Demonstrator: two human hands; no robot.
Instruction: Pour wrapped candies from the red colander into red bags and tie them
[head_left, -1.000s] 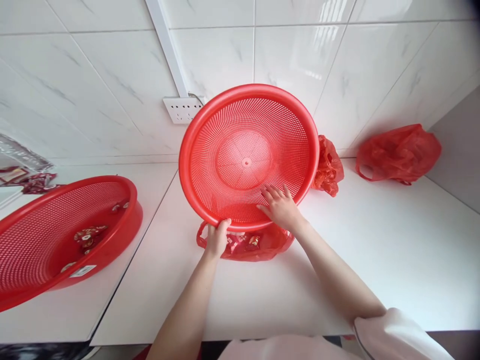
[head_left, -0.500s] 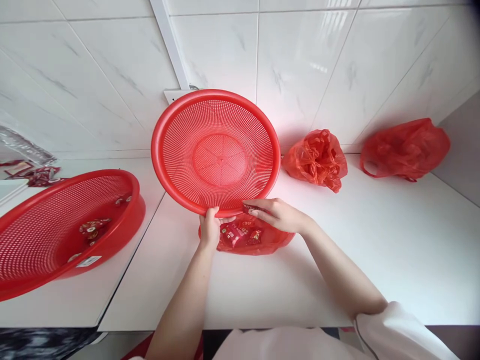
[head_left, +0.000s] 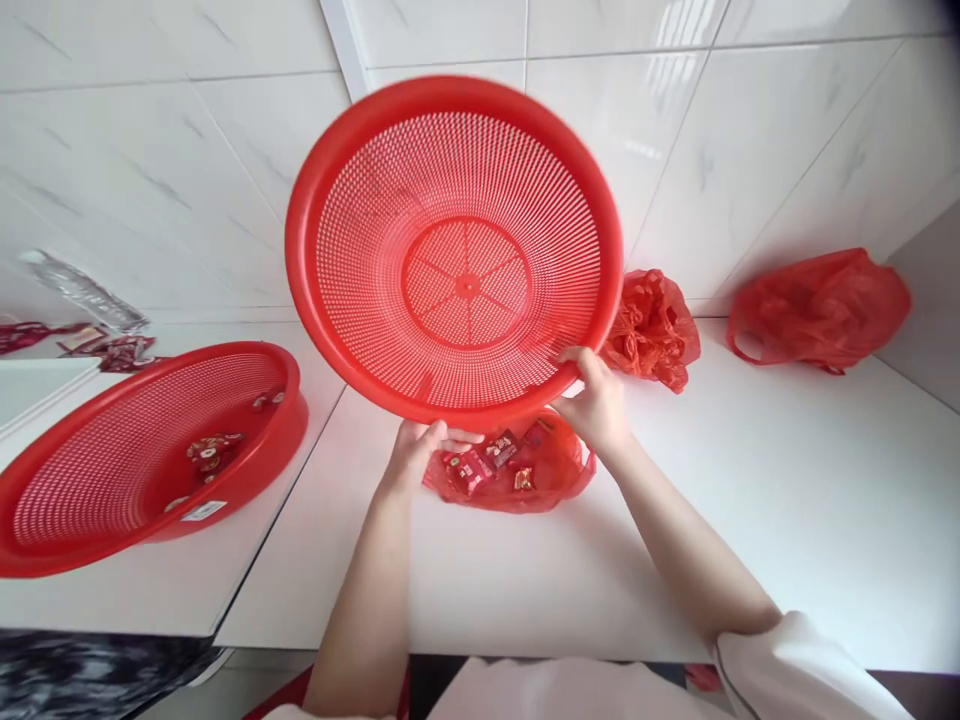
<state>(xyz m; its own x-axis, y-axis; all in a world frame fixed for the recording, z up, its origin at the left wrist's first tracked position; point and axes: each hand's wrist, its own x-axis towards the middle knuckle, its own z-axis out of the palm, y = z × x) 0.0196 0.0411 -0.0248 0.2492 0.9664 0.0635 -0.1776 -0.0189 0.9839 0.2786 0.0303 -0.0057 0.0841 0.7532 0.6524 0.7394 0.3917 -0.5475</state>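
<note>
An empty red mesh basket (head_left: 466, 285) is tilted up, its inside facing me, above the white table. My left hand (head_left: 420, 450) grips its lower rim, some fingers stretched out below it. My right hand (head_left: 596, 405) holds the rim at the lower right, thumb and fingers around the edge. Directly beneath the basket lies an open red plastic bag (head_left: 555, 480) with several wrapped snacks inside, among them a pink packet (head_left: 469, 470), a dark packet (head_left: 502, 448) and a small gold-and-red one (head_left: 523, 479).
At the left, another red basket (head_left: 262, 470) holds a few small wrapped pieces (head_left: 214, 452). Behind it are a clear plastic wrapper (head_left: 86, 290) and red packets (head_left: 124, 352). Two red bags, one crumpled (head_left: 652, 330) and one lying flat (head_left: 821, 310), rest by the tiled wall.
The basket has risen and come nearer. My right hand has let go of the dark packet, which now lies in the bag, and has moved right onto the basket's rim.
</note>
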